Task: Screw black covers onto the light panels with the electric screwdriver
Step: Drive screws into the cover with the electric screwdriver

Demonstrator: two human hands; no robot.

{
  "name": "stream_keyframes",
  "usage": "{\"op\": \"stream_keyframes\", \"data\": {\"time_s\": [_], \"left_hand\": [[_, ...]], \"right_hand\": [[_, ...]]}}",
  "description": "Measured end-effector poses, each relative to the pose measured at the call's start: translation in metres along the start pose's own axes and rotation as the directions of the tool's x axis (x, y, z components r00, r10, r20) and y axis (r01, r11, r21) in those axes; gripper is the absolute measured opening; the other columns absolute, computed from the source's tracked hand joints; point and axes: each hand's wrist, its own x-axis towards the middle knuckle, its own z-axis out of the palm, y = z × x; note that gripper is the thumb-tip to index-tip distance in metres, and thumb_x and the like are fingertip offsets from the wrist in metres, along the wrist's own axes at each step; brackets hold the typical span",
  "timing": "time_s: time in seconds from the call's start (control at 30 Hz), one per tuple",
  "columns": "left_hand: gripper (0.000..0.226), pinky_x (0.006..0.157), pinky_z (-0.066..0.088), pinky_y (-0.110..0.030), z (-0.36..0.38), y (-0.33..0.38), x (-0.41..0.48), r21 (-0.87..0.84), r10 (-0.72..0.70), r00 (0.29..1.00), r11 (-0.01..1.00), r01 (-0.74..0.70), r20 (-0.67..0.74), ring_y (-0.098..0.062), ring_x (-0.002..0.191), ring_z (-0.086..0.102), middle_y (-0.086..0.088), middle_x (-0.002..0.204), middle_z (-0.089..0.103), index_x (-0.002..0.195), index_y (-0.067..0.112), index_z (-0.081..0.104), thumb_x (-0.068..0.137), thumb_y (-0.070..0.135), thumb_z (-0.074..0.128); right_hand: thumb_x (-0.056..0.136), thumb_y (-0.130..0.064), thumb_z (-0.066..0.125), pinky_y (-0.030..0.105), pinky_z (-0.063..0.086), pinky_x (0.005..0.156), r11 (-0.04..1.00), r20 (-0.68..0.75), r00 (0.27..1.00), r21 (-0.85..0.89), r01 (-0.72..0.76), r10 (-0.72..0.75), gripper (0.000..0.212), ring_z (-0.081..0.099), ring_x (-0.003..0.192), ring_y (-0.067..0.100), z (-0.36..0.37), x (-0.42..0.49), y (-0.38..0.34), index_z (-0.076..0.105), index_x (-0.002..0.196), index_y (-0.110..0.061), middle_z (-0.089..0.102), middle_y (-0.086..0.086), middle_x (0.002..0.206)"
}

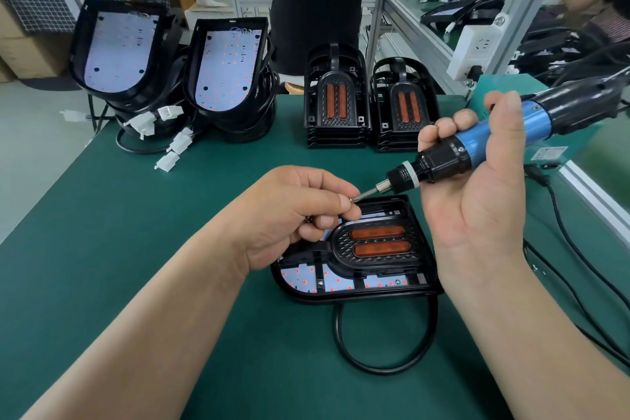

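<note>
Loading probable tiny silver screw (pixel 351 198), pinched in left hand (pixel 293 211), onto blue electric screwdriver (pixel 477 147) gripped in right hand (pixel 477 208); next, aim into black ribbed cover (pixel 375 261).

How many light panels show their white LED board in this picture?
3: the far-left panel and the second panel beside it, both propped up at the back, and the near panel at the front. More may lie hidden beneath.
</note>
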Motion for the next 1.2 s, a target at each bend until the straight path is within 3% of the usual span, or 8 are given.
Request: {"op": "stream_keyframes", "data": {"time_s": [0.3,0.53,0.83,1.2], "left_hand": [[0.016,0.043,0.033,-0.015,0.0014,0.0017,-0.0013,-0.001,-0.001,1.000,1.000,0.001,0.008,-0.009,0.056,0.046,-0.017,0.088,0.074,0.103,-0.002,0.069,0.095,-0.012,0.060],[0.016,0.043,0.033,-0.015,0.0012,0.0018,-0.0027,0.013,0.002,1.000,1.000,-0.002,0.011,-0.009,0.056,0.046,-0.018,0.089,0.074,0.105,-0.004,0.068,0.095,-0.012,0.059],[0.015,0.043,0.033,-0.014,0.0017,-0.0004,-0.0005,0.007,0.031,0.998,1.000,-0.030,-0.053,-0.007,0.054,0.046,-0.017,0.089,0.076,0.103,-0.001,0.070,0.094,-0.011,0.062],[0.016,0.045,0.034,-0.015,0.0015,-0.0009,-0.0005,-0.014,0.049,0.998,0.999,-0.049,-0.038,-0.008,0.056,0.046,-0.016,0.090,0.076,0.104,0.000,0.071,0.095,-0.009,0.062]], "right_hand": [[0.106,-0.032,0.067,0.035,0.054,0.090,1.000,0.011,1.000,-0.018,0.016,-0.015,0.027,0.057,0.078,0.016,-0.0041,0.0027,-0.0012,0.056,0.127,-0.017,0.057,0.000,0.086],[0.107,-0.032,0.066,0.036,0.054,0.089,1.000,0.014,1.000,-0.015,0.014,-0.013,0.018,0.057,0.078,0.016,-0.0030,0.0004,-0.0001,0.059,0.113,-0.016,0.058,0.001,0.087],[0.109,-0.041,0.057,0.036,0.055,0.094,0.995,-0.002,0.999,-0.091,0.041,-0.041,0.028,0.058,0.081,0.017,0.0033,-0.0053,-0.0009,0.055,0.122,-0.016,0.057,0.000,0.086],[0.106,-0.045,0.061,0.036,0.057,0.093,0.998,-0.092,0.996,-0.055,0.005,-0.010,0.034,0.060,0.079,0.017,0.0018,-0.0053,-0.0011,0.055,0.120,-0.015,0.059,0.000,0.085]]}}
